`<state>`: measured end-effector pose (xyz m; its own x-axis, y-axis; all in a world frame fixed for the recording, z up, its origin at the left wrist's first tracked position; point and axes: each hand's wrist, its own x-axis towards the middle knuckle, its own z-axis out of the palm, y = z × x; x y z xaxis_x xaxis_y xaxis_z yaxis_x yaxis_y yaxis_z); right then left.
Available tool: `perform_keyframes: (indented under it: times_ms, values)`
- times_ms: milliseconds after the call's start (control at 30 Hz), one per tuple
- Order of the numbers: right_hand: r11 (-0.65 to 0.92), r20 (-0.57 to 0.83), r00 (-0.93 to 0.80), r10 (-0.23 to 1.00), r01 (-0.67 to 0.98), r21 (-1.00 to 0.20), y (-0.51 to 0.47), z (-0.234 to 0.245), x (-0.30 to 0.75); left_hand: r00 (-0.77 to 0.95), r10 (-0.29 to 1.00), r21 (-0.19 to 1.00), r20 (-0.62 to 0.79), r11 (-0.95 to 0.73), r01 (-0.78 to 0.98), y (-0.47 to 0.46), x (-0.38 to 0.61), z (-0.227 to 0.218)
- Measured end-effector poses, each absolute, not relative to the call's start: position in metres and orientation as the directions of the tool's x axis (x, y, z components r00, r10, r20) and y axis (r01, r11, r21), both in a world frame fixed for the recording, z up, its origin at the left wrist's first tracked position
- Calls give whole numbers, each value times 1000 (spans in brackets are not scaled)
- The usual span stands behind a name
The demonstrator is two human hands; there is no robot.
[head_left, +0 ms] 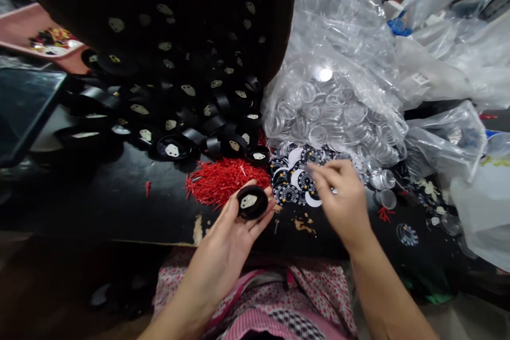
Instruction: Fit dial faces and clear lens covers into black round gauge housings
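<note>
My left hand point(233, 234) holds a round black watch case point(252, 202), its hollow side up, with a pale plate inside. The fingers curl round the case's rim. Over a heap of printed watch dials point(287, 194), black and white with small numerals, hovers my right hand point(342, 196). Its thumb and fingertips are pinched together and slightly blurred; what lies between them, if anything, I cannot make out. A pile of thin red plastic pieces point(223, 180) lies just beyond my left hand. Many more black cases point(172, 149) with pale plates spread out behind it.
An opened clear bag point(338, 53) spills clear round covers point(319, 133) behind the dials. A large dark container point(179, 0) stands at the back left. At far left are a pink tray point(74, 61) and a dark-screened device point(32, 111). Plastic bags point(478, 191) crowd the right.
</note>
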<state>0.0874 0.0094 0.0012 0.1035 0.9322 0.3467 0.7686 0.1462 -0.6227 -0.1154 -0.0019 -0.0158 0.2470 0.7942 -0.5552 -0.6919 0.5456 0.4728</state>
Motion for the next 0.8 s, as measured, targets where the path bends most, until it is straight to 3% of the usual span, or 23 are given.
perform_keyframes:
  times_ms: [67, 133, 233, 400, 600, 800]
  values:
    - [208, 231, -73, 970, 739, -641, 1, 3, 61, 214, 802, 455, -558, 511, -729, 2, -108, -13]
    - [164, 72, -168, 983, 633, -756, -3, 3, 42, 194, 799, 448, -569, 499, -742, 6, -105, -12]
    - [12, -55, -125, 991, 478, -878, -2, 1, 35, 223, 802, 424, -554, 503, -753, 6, -107, -13]
    - [-19, -18, 8, 1000, 448, -894, 4, 7, 45, 235, 813, 475, -532, 517, -713, -2, -113, -19]
    - [42, 27, -38, 999, 447, -893, 6, 14, 32, 207, 840, 635, -502, 520, -571, -12, -108, -18]
    - [-70, -78, -4, 997, 401, -913, 7, 8, 31, 278, 852, 725, -443, 523, -448, -9, -118, -23]
